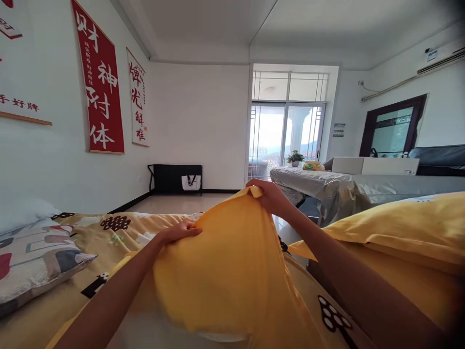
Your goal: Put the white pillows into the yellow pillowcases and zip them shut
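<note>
A yellow pillowcase (228, 271) with a pillow inside stands upright in front of me on the bed. My right hand (269, 195) is closed on its top corner, pinching the fabric. My left hand (179, 231) rests on the pillowcase's upper left edge, fingers pressed against the cloth and gripping it. A white patch of pillow shows at the bottom near my body.
A patterned yellow bedsheet (119, 228) covers the bed. A grey patterned pillow (32, 261) lies at the left, a second yellow pillow (403, 228) at the right. Beyond stand a table under silver cover (345, 186) and a glass balcony door (286, 135).
</note>
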Tool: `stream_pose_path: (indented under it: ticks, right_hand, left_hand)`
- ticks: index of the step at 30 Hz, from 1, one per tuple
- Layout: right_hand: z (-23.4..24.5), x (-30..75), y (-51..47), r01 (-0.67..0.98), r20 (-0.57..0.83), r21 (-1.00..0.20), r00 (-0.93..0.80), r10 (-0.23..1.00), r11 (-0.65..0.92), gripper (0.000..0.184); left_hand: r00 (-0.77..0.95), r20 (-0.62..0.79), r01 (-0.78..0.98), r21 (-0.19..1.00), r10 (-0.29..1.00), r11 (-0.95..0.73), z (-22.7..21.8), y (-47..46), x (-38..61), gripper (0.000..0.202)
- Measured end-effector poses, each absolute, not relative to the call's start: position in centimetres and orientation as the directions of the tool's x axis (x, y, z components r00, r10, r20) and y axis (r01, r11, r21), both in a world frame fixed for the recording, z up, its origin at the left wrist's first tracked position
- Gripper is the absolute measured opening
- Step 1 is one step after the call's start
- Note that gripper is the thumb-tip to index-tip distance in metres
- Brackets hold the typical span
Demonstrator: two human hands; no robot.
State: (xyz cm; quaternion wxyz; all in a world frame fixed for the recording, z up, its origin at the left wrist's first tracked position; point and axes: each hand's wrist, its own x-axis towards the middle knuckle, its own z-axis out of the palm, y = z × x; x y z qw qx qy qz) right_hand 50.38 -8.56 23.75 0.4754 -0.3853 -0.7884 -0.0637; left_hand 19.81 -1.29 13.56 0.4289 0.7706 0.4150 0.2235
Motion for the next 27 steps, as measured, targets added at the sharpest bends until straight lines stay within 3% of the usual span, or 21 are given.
stream_pose_path:
  ticks: [2, 5, 7, 12, 15, 18, 21, 23, 25, 27]
  right_hand:
    - [24.6, 51.9, -9.3, 0.741, 0.802, -0.287, -0.160, 0.576, 0.607, 0.010]
    - [23.9, 53.1, -9.4, 0.704, 0.770, -0.508, 0.113, 0.627, 0.497, 0.022]
    - [22.6, 52.6, -8.9, 0.634, 0.767, -0.596, 0.270, 0.582, 0.492, 0.029]
    - [21.5, 50.9, -7.4, 0.676, 0.807, -0.454, 0.037, 0.589, 0.580, 0.024]
    - [23.5, 52.1, -7.2, 0.724, 0.833, -0.448, 0.126, 0.538, 0.524, 0.027]
    - [25.1, 53.4, -7.8, 0.764, 0.806, -0.441, 0.106, 0.583, 0.471, 0.030]
    - [25.1, 53.3, -8.5, 0.676, 0.818, -0.510, 0.188, 0.544, 0.532, 0.028]
    - [24.3, 52.4, -8.9, 0.628, 0.843, -0.523, 0.281, 0.459, 0.576, 0.025]
    - [23.3, 51.3, -9.0, 0.693, 0.885, -0.463, 0.333, 0.325, 0.553, 0.020]
    - [22.7, 50.7, -9.0, 0.820, 0.937, -0.325, 0.211, 0.279, 0.471, 0.012]
  left_hand:
    - [0.562, -0.022, 0.464, 0.836, 0.827, -0.293, 13.8, -1.4, 20.0, 0.054]
    - [0.548, 0.097, 0.372, 0.862, 0.831, -0.345, 16.2, -2.8, 20.4, 0.052]
    - [0.533, 0.143, 0.344, 0.864, 0.834, -0.368, 18.5, -3.8, 20.4, 0.050]
    - [0.494, 0.125, 0.507, 0.763, 0.861, -0.401, 22.0, -5.8, 19.3, 0.045]
    - [0.499, 0.067, 0.527, 0.768, 0.864, -0.364, 22.1, -6.8, 18.0, 0.041]
    - [0.534, -0.101, 0.606, 0.738, 0.839, -0.297, 22.2, -7.4, 16.2, 0.039]
    - [0.509, -0.231, 0.693, 0.682, 0.829, -0.235, 22.3, -7.3, 14.2, 0.038]
    - [0.492, -0.159, 0.673, 0.693, 0.856, -0.259, 22.4, -7.2, 13.3, 0.036]
    - [0.462, -0.023, 0.640, 0.700, 0.886, -0.316, 22.3, -7.4, 12.8, 0.037]
    - [0.351, 0.164, 0.652, 0.663, 0.922, -0.366, 22.3, -7.9, 12.6, 0.040]
